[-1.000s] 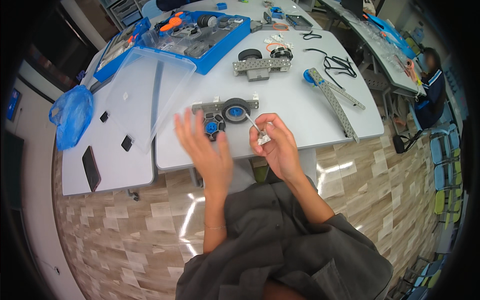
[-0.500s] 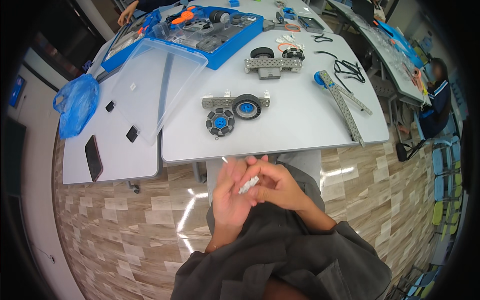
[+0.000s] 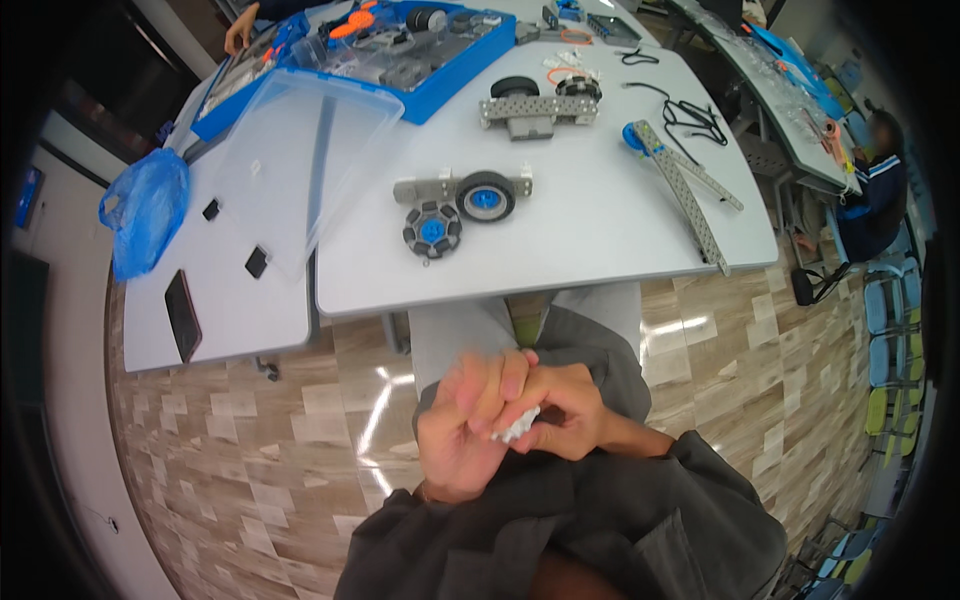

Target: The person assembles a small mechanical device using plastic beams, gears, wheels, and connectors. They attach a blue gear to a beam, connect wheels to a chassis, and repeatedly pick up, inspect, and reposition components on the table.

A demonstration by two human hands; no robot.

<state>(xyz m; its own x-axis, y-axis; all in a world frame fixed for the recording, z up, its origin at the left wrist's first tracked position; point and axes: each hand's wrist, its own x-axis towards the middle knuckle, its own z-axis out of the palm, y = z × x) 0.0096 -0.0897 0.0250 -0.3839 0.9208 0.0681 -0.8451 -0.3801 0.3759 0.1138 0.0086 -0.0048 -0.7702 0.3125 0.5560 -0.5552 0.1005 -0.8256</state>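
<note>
Over my lap, in front of the table edge, both hands are together. My right hand (image 3: 570,410) pinches a small clump of white plastic pieces (image 3: 518,426) between thumb and fingers. Curled fingers of my left hand (image 3: 462,425) press against the right fingers; what they hold, if anything, is hidden. Beyond them on the white table (image 3: 560,250) lies a perforated grey beam (image 3: 410,190) with a black rubber wheel (image 3: 486,197) and a roller-rimmed wheel (image 3: 432,231), both blue-hubbed.
A second wheeled beam assembly (image 3: 540,110) lies farther back. Two joined metal beams (image 3: 680,195) and black cables (image 3: 695,122) are at right. At left are a blue parts bin (image 3: 450,75), clear lid (image 3: 290,150), blue bag (image 3: 150,210) and phone (image 3: 183,315). Another person's hand (image 3: 240,32) is far left.
My hands have come lower, closer to my body. The left fingers have folded in over the right, and the thin white piece that stuck out of them is no longer visible.
</note>
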